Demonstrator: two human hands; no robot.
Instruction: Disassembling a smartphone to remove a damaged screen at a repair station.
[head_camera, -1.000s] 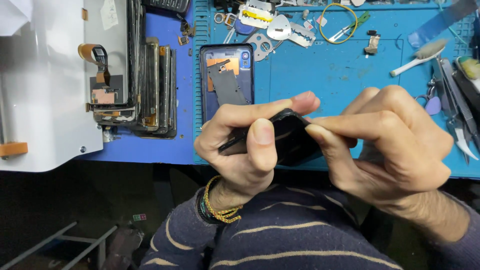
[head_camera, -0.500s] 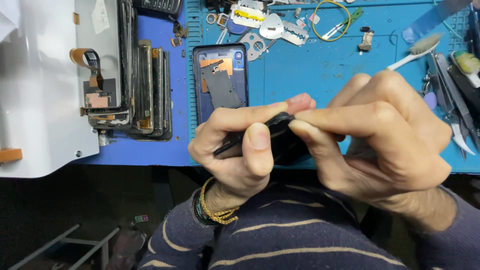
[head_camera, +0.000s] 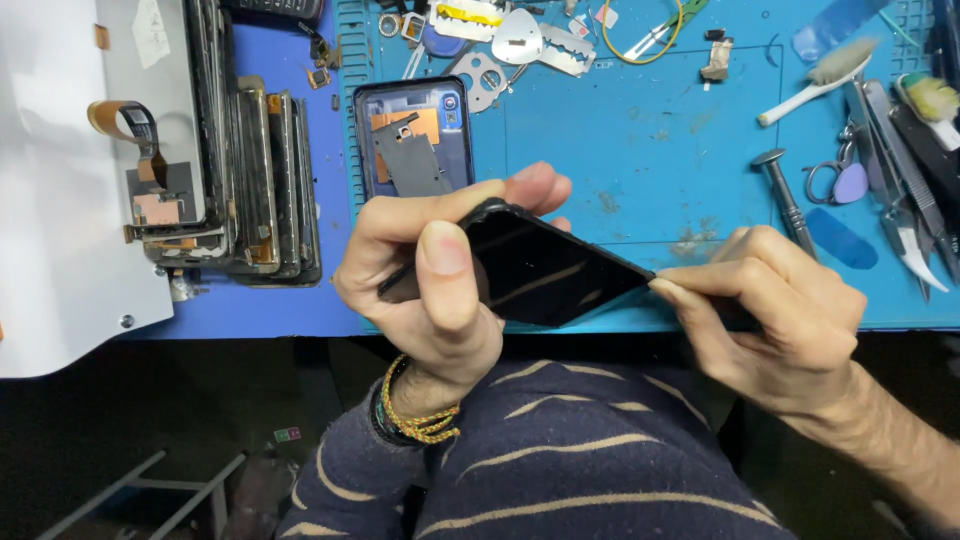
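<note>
My left hand (head_camera: 430, 280) grips a black phone (head_camera: 535, 270) by its left end, thumb pressed on the dark glass. My right hand (head_camera: 775, 310) pinches the phone's right corner between thumb and fingers, near the front edge of the blue work mat (head_camera: 640, 150). The phone is tilted, screen facing me. Behind my left hand an opened phone back shell (head_camera: 415, 135) with copper foil and a dark metal plate lies on the mat.
Several stacked phone screens (head_camera: 255, 180) stand on the left by a white panel (head_camera: 50, 200). Picks, a yellow wire loop (head_camera: 640, 35), a brush (head_camera: 820, 75), screwdriver (head_camera: 785, 195), scissors and tweezers (head_camera: 900, 200) lie along the mat's back and right.
My right hand has slid rightward along the phone to its corner, uncovering most of the dark screen. My left hand keeps its grip.
</note>
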